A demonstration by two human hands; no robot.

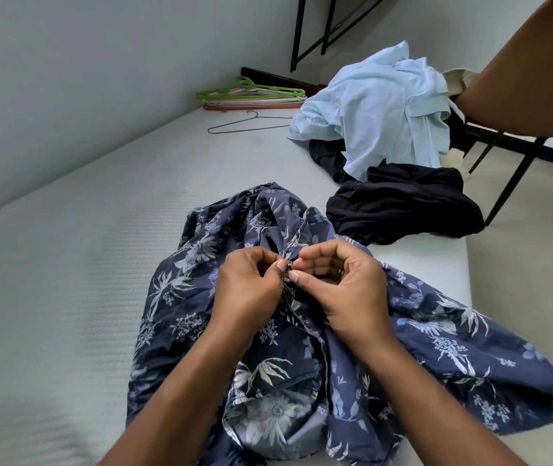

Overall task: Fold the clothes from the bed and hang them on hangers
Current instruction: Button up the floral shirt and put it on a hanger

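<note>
The bed (66,280) presents a white mattress surface with a fine dotted texture; its left edge meets the wall.

Items lying directly on it:
- A navy floral shirt (436,348), crumpled, at the near end, reaching the right edge.
- A black garment (402,203), bunched, just beyond the shirt at the right edge.
- A light blue shirt (379,109), heaped further back, partly covering a dark garment (327,156).
- A wire hanger (251,124), flat, left of the blue shirt.
- A stack of plastic hangers (254,95), green on top, at the far end near the wall.
</note>
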